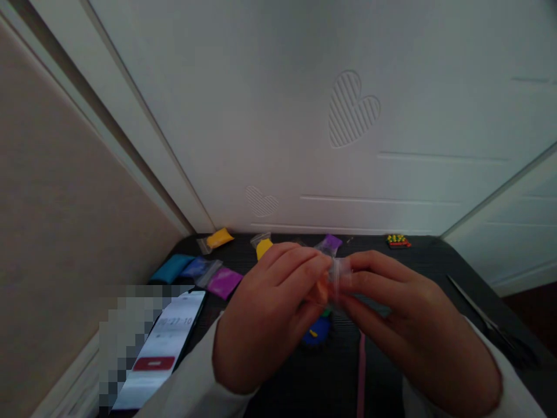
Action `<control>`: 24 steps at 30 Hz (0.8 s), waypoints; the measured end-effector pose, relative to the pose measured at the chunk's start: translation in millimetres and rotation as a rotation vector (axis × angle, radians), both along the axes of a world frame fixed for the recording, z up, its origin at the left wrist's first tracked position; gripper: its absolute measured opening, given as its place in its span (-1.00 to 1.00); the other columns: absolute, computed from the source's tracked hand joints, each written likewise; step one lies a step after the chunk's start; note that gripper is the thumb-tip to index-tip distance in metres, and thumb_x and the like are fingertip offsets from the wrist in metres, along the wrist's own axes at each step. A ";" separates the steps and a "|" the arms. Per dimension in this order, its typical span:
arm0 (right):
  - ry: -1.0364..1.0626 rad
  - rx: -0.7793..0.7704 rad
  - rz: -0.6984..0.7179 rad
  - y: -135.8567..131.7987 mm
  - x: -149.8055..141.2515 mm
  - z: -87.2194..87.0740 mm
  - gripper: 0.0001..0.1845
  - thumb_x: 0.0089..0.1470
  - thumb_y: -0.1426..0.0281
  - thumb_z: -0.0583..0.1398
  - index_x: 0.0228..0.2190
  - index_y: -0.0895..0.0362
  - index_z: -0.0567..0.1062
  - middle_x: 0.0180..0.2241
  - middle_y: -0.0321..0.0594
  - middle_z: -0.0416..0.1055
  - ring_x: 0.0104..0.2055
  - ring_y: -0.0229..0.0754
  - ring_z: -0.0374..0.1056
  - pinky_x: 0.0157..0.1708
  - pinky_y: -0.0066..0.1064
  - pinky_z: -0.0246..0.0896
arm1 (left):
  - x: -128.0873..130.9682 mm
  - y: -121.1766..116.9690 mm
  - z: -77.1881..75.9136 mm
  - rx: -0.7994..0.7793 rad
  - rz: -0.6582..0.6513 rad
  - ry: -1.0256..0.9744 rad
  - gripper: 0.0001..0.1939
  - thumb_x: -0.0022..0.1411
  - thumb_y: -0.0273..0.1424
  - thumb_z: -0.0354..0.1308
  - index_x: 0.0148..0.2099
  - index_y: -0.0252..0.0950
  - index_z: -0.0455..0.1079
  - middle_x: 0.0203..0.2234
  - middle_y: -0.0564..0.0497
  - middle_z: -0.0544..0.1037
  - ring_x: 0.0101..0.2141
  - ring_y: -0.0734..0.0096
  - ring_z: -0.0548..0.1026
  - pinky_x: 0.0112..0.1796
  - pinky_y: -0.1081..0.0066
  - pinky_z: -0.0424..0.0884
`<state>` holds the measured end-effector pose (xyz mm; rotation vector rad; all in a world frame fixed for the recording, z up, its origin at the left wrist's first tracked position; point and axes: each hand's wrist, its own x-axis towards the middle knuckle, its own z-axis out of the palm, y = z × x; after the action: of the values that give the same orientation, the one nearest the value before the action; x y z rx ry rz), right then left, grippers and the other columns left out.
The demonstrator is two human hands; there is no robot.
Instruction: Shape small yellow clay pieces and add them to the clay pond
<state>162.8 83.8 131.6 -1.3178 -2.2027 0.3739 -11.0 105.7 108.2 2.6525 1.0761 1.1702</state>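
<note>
Both of my hands hold one small clear zip bag (342, 274) above the middle of the black table. Orange material shows inside it, partly covered by fingers. My left hand (270, 310) is closed around the bag's filled end. With fingers and thumb, my right hand (402, 316) pinches the clear zip end. Below the bag, a round blue piece (317, 332) with a small yellow part on it lies on the table, its top hidden by my left hand. A thin pink stick (361, 371) lies near the blue piece, below my right hand.
Several small bags lie behind: orange-yellow (220, 237), yellow (263, 248), purple (332, 242), blue (195, 267), magenta (224, 283). A teal packet (172, 268) and a lit phone (161, 348) are left. Scissors (483, 319) lie right; a small yellow-red item (397, 241) sits near the white panel (261, 116).
</note>
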 end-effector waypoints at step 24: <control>0.139 -0.038 0.169 5.1 0.1 0.3 -0.76 0.02 0.51 0.09 -0.26 0.00 0.40 -0.17 -0.36 0.24 -0.14 -0.45 0.21 -0.15 -0.64 0.12 | -2.8 1.0 2.3 -0.099 0.002 0.000 -0.74 0.09 -0.49 0.09 -0.11 -0.29 0.30 -0.20 0.01 0.41 -0.14 0.44 0.31 -0.08 0.43 0.23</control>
<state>162.8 88.9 131.9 -1.0933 -2.2047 0.5559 -13.8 106.7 110.5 2.5779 1.1062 1.0873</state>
